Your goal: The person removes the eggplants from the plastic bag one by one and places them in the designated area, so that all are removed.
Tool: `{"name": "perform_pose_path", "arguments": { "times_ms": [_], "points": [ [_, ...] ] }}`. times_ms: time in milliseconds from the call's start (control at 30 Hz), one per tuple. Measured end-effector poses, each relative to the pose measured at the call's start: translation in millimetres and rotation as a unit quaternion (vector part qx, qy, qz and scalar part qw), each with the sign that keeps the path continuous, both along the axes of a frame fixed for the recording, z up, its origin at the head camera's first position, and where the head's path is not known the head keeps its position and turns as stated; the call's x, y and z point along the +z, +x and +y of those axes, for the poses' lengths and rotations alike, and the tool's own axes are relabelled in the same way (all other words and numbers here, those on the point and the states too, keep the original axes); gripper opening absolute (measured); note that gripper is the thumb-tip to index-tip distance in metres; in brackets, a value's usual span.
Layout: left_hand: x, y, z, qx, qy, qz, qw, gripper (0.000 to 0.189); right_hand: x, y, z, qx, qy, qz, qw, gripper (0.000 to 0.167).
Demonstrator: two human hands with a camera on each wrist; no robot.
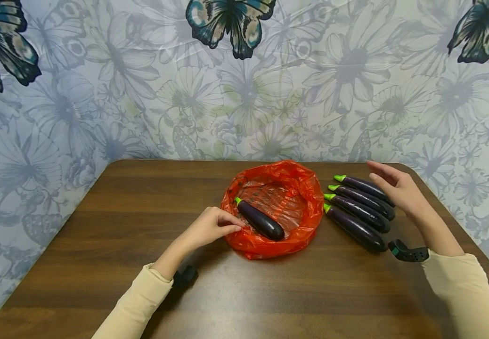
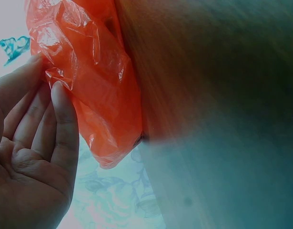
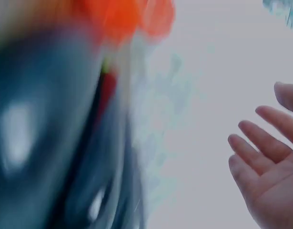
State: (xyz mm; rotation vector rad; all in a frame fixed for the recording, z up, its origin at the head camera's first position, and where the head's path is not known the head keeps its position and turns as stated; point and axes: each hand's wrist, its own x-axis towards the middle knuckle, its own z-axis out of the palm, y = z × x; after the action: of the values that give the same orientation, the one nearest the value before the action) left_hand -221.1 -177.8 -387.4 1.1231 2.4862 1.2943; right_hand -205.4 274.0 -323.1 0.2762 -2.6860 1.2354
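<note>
A red plastic bag (image 1: 308,221) stands on the table with its mouth spread wide and its rim rolled outward. Inside it lies one dark eggplant (image 1: 261,219), green stem toward the back left. My left hand (image 1: 210,226) pinches the bag's left rim between thumb and fingers; the left wrist view shows the fingertips on the crinkled red plastic (image 2: 96,86). To the right of the bag, several eggplants (image 1: 356,219) lie side by side, stems toward the bag. Above their far right ends hovers my right hand (image 1: 397,188), fingers extended and apart in the right wrist view, holding nothing.
The brown wooden table (image 1: 142,212) has rounded far corners and reaches up to a wall (image 1: 244,108) covered in flowers and butterflies. A dark band with a small device (image 1: 407,252) sits on the right wrist, close to the nearest eggplant's end.
</note>
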Motion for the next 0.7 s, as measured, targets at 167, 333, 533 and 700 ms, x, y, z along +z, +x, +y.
{"name": "perform_pose_path", "arguments": {
  "times_ms": [167,333,533,700],
  "points": [
    [-0.8,0.1,0.4,-0.002,0.001,-0.004,1.0000,0.012,13.5,9.4,-50,0.010,0.011,0.053,0.9985,0.043],
    [-0.7,-0.1,0.4,-0.003,0.002,-0.006,1.0000,0.012,11.6,16.4,-90,0.022,0.026,0.101,0.9943,0.042],
    [-0.3,0.3,-0.2,-0.001,0.000,-0.006,1.0000,0.012,-4.1,18.6,-132,0.082,0.050,0.152,0.9837,0.042],
    [0.7,0.8,-0.5,0.002,-0.001,-0.006,1.0000,0.011,-24.5,20.3,-163,0.143,0.061,0.162,0.9744,0.046]
  ]
}}
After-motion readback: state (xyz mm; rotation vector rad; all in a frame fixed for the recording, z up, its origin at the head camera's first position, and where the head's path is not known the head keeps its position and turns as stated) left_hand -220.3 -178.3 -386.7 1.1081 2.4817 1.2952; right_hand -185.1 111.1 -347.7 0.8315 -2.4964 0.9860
